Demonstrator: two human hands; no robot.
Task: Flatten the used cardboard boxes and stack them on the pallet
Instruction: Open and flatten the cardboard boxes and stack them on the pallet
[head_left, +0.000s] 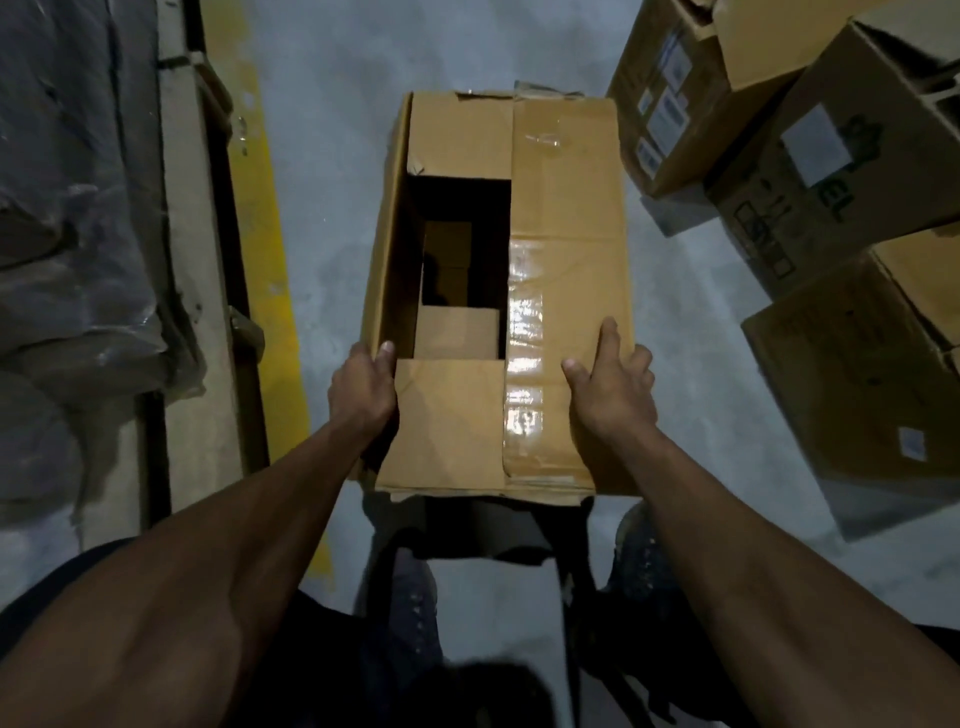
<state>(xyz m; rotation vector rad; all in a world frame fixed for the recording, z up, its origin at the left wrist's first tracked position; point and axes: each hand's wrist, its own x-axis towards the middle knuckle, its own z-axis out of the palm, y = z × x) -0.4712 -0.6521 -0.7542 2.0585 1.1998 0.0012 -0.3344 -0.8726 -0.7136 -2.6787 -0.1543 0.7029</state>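
Left hand (363, 387) grips the box (566, 218) by its side edge, right hand (613, 382) lies open-fingered on the taped flap (563, 312), so I'd pop that tape first, then collapse it.

boxes (810, 171) crowd right (stacked), left floor (332, 156) free

We look down on a grey concrete floor (332, 156) crossed by a worn yellow painted line (270, 291). To its left, dark plastic-wrapped goods (67, 208) sit beside a pale raised kerb (192, 260).
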